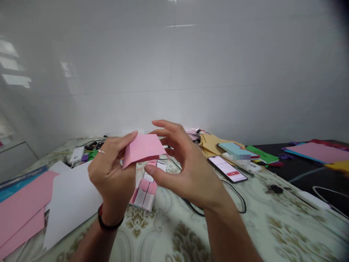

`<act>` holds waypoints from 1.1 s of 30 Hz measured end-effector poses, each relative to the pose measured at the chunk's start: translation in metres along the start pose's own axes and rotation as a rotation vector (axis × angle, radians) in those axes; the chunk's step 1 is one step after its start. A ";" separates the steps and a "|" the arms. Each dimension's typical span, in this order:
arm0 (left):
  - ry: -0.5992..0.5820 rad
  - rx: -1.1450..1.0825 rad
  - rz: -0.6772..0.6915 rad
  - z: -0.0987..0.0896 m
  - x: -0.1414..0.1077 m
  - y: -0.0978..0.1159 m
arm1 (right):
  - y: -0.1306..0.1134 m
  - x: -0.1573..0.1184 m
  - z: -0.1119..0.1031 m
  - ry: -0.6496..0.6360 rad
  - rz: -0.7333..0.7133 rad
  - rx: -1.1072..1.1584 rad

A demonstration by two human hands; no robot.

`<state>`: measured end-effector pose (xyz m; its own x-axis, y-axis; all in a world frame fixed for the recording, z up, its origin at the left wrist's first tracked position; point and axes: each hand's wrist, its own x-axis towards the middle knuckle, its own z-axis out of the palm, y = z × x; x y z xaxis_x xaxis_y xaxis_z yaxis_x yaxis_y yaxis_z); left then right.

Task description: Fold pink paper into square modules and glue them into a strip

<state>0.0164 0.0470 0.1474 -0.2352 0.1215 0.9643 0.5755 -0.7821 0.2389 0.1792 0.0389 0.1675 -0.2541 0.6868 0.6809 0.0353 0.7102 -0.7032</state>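
Observation:
A small piece of pink paper, creased near its left end, is pinched in my left hand, the thumb lying along its upper left edge. My right hand is beside the paper's right edge, its fingers curved and spread apart from the thumb. Nothing shows between them, though the fingertips behind the paper are partly hidden. Beneath the hands on the table lies a small box-like stack of white and pink pieces, partly covered by my left hand.
White sheets and pink sheets lie at the left. A phone with a lit screen is at the right, near a black cable. Yellow envelopes and coloured paper lie farther back, before a pale wall.

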 end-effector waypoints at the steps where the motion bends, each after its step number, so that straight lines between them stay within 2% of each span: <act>1: 0.008 -0.002 0.000 0.001 -0.001 0.001 | 0.000 0.001 0.002 0.003 -0.011 -0.010; 3: 0.007 -0.009 0.000 0.004 -0.003 0.004 | 0.002 0.002 0.006 0.050 -0.031 0.015; 9: 0.008 -0.106 -0.001 0.014 -0.011 0.016 | 0.012 0.003 0.018 0.334 -0.106 0.170; 14: 0.061 -0.099 0.029 0.016 -0.014 0.018 | 0.018 0.001 0.025 0.351 -0.096 0.309; 17: 0.049 -0.115 0.016 0.015 -0.014 0.016 | 0.019 0.001 0.028 0.393 -0.110 0.334; 21: -0.092 -0.206 0.032 0.012 -0.011 0.013 | 0.018 0.002 0.026 0.471 -0.135 0.306; 24: -0.302 -0.314 0.011 0.007 -0.008 0.011 | 0.019 0.003 0.020 0.531 -0.175 0.192; 26: -0.424 -0.420 -0.072 0.005 -0.006 0.011 | 0.020 0.005 0.016 0.523 -0.188 0.137; 28: -0.454 -0.516 -0.165 0.004 -0.005 0.010 | 0.021 0.007 0.011 0.480 -0.188 0.130; 30: -0.381 -0.527 -0.244 0.004 -0.003 0.010 | 0.021 0.009 0.005 0.401 -0.177 0.130; 33: -0.265 -0.400 -0.339 0.002 0.002 0.009 | 0.019 0.010 -0.006 0.209 -0.141 0.110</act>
<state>0.0232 0.0414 0.1519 -0.1207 0.5132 0.8497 0.1503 -0.8367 0.5267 0.1827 0.0602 0.1628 -0.0433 0.6072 0.7934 -0.0945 0.7880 -0.6083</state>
